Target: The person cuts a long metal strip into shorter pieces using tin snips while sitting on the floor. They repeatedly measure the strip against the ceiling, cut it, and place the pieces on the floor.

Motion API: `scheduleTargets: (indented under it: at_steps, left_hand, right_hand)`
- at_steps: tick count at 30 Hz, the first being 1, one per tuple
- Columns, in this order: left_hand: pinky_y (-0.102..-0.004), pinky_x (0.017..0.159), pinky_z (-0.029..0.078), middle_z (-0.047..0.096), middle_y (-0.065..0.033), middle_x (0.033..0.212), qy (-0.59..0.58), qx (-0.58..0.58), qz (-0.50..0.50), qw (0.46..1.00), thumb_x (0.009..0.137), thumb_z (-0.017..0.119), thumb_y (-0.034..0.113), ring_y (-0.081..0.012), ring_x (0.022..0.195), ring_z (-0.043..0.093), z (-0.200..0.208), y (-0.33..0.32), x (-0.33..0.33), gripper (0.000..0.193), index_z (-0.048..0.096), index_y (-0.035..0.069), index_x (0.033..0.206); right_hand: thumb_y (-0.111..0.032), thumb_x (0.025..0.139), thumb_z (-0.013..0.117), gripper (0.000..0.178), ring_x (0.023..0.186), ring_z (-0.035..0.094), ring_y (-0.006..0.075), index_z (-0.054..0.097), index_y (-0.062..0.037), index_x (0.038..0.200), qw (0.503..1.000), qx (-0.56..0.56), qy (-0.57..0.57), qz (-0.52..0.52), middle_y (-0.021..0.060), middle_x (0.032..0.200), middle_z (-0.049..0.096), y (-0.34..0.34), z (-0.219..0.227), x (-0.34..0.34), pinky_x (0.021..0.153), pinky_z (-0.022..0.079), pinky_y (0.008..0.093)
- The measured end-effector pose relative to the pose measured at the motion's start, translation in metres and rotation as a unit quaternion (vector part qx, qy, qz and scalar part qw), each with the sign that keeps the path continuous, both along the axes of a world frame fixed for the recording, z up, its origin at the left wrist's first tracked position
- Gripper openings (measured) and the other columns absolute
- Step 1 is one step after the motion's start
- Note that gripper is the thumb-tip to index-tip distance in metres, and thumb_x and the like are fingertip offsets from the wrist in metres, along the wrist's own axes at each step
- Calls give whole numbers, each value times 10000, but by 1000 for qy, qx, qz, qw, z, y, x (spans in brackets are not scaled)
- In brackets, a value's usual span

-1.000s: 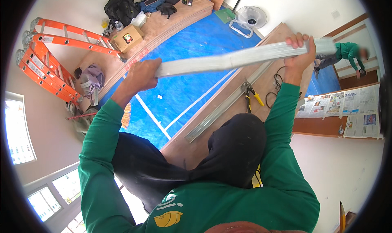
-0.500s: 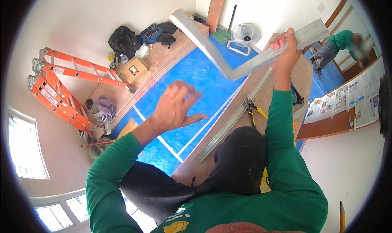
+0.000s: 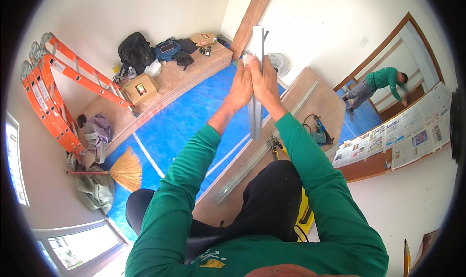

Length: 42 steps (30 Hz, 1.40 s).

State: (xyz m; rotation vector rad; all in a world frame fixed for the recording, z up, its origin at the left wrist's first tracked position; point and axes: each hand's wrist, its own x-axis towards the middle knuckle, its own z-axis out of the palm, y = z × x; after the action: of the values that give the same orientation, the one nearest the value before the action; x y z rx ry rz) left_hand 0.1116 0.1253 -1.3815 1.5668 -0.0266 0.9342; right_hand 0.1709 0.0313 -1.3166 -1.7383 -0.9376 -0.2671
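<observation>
Altogether, two hands (image 3: 240, 88) (image 3: 265, 84) on one strip (image 3: 255, 120)

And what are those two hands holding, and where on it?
A long grey metal piece. The left hand and right hand hold it around its middle.

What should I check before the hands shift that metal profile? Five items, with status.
1. Left hand and right hand both on the metal profile: ok.
2. Gloves worn: not ok, both hands bare.
3. Co-worker clear of the profile: ok, well apart at right.
4. Yellow-handled cutter set down: ok, on the board, partly hidden.
5. Teal power tool unplugged: cannot tell, no plug visible.
</observation>
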Motion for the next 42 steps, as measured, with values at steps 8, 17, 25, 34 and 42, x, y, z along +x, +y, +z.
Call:
scheduleTargets:
  at_steps: [8,17,25,34,42]
  left_hand:
    - [-399,816,587,674,-98,1010,56,-188,93,976,1193,442,609,-197,892,670,16,34,-31,611,618,26,1247]
    - [-347,710,511,547,-46,988,-264,-414,281,825,1172,383,662,-172,842,549,-38,210,-145,635,570,57,1218]
    - [-393,918,558,716,-139,1193,86,-4,194,977,1202,476,546,-200,1049,683,37,69,-80,613,628,-12,1405]
    - [-308,733,545,609,-50,1071,-231,-333,205,891,1154,413,717,-148,851,585,-23,213,-160,795,580,12,1482]
    - [-338,758,579,732,-78,1029,-149,-290,234,916,1051,808,415,-190,867,698,10,141,-116,465,686,1,1226]
  right_hand:
    - [-581,1138,539,584,616,640,227,634,-40,939,976,-16,211,48,79,751,627,16,29,10,580,563,394]
    - [-939,1017,367,814,549,398,171,430,-129,963,790,397,465,-44,2,703,380,-40,2,77,500,440,366]
    - [-798,1098,454,717,598,551,177,575,-106,951,965,-17,159,210,37,736,547,48,10,-25,592,537,395]
    - [-876,1034,446,755,630,529,204,499,-124,982,842,323,431,-27,24,753,466,-4,23,48,615,519,383]
    - [-737,1097,525,671,510,523,184,615,-75,1038,919,187,330,109,9,689,509,19,31,17,508,518,365]
